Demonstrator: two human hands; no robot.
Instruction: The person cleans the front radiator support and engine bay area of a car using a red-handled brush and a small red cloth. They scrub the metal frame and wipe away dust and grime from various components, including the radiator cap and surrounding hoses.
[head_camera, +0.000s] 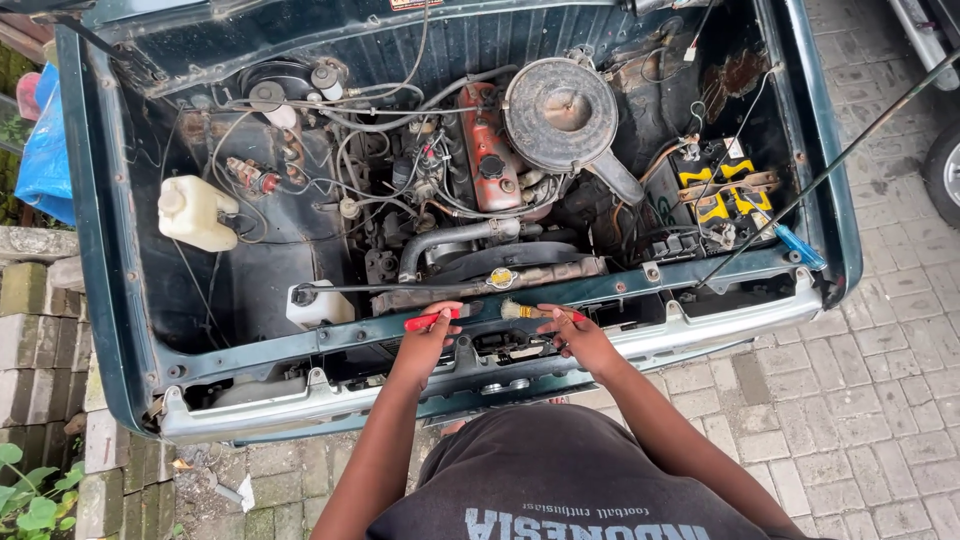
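Note:
I look down into the open engine bay of an old dark green car. My left hand (428, 338) grips a red-handled tool (432, 320) that lies along the front crossmember (600, 288). My right hand (580, 335) holds a small paintbrush (524, 311) with pale bristles pointing left, its tip on the same crossmember near the hood latch. The two hands are close together at the middle of the car's front, just below the radiator cap (502, 278).
A round air cleaner (560, 110) sits over the engine, a yellow and black battery (722, 188) at right, a white fluid tank (195, 212) at left. A thin hood prop rod (830, 165) slants up to the right. Paving stones surround the car; stacked bricks (40, 340) stand left.

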